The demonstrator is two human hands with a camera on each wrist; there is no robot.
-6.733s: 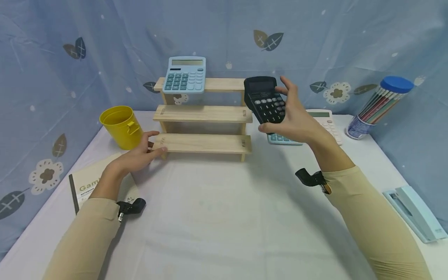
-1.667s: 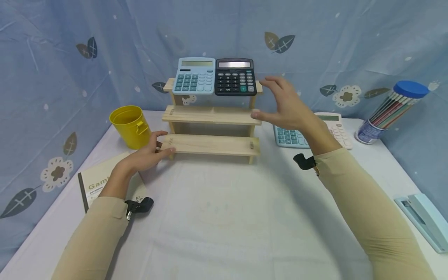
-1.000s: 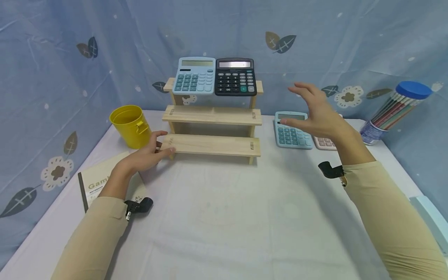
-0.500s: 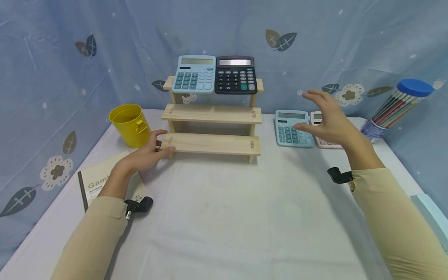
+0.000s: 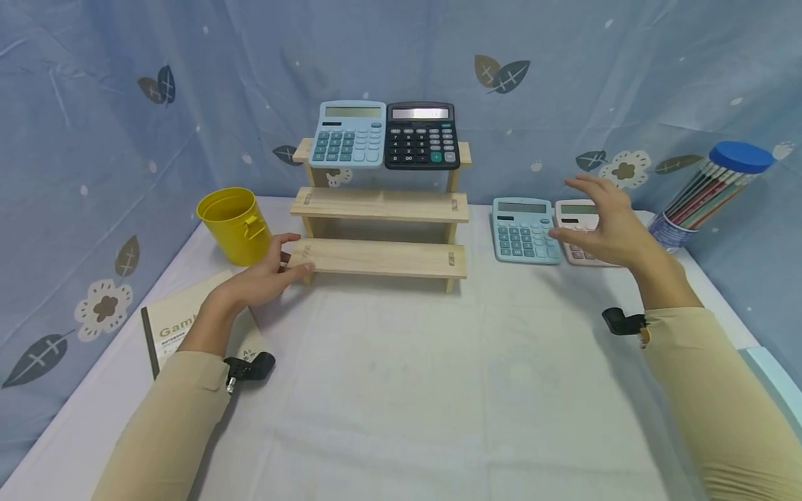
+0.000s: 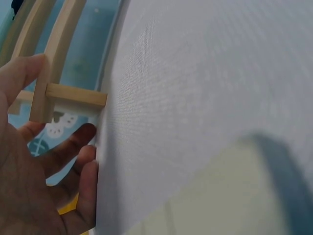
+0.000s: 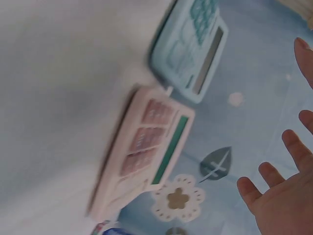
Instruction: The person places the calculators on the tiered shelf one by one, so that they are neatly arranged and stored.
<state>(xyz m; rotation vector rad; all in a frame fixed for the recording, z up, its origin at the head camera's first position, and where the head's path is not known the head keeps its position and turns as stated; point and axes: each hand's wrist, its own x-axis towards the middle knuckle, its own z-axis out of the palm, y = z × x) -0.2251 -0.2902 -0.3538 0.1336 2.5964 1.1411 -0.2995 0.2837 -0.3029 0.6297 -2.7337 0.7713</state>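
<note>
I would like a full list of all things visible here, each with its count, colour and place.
wooden shelf: one, pale wood, three steps, at the table's back.
shelf calculators: two, light blue and black, side by side on the top step.
table calculators: two, light blue and pink, right of the shelf.
cup: one, yellow, left of the shelf.
notebook: one, cream, front left.
pencil tube: one, blue lid, far right.
stapler: one, light blue, right edge.
left hand: touches the bottom step's left end.
right hand: open, over the pink calculator.
</note>
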